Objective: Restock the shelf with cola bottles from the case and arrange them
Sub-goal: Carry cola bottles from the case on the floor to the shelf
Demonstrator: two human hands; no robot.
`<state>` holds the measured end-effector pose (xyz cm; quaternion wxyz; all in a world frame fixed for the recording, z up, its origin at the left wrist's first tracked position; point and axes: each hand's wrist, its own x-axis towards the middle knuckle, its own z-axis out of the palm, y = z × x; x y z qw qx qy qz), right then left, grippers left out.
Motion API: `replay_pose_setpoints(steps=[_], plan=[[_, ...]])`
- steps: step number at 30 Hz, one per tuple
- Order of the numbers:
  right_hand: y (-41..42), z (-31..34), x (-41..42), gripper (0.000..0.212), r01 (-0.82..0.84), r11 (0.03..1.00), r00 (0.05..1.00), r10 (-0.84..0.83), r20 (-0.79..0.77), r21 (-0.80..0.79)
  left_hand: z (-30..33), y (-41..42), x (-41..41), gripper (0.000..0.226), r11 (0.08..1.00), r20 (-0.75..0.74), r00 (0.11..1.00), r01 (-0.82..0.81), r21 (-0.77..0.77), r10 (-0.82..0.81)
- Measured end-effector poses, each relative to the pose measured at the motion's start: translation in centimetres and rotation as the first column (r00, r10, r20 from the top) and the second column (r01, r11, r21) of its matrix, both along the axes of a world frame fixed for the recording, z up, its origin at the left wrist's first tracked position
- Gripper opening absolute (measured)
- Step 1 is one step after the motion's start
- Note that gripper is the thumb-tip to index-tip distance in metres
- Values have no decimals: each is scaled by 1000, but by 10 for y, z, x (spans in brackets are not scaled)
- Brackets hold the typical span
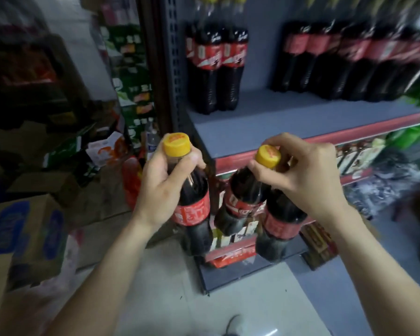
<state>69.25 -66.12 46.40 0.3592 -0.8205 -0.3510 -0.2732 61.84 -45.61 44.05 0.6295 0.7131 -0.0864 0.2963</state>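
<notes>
My left hand (166,183) grips the neck of one cola bottle (194,214) with a yellow cap and red label. My right hand (301,175) holds two more cola bottles by their necks: one tilted bottle (240,202) with its yellow cap showing, and a second bottle (281,226) whose cap is hidden under my palm. All three hang in front of and below the grey shelf board (277,127). On that shelf stand cola bottles at the left (216,69) and a row at the right (349,61), with a bare gap between them.
The shelf's grey upright post (172,69) rises at the left. Lower shelves hold boxed goods (233,253). Cardboard boxes (29,229) and stacked cartons (131,69) crowd the floor at the left. Pale floor tiles (228,299) lie below, with my shoe toe at the bottom.
</notes>
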Motion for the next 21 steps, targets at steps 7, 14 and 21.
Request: replay_pose_setpoints(steps=[7,14,21], plan=[[-75,79,74,29,-79,995,994,74,81,60,81,-81,78,14,999,261,965,26,22,-31],[-130,138,154,34,-129,981,975,99,199,145,139,-134,145,10,995,391,917,-94,24,77],[-152,144,232,40,-113,973,888,8,461,201,135,-185,212,8,880,460,807,-464,106,370]])
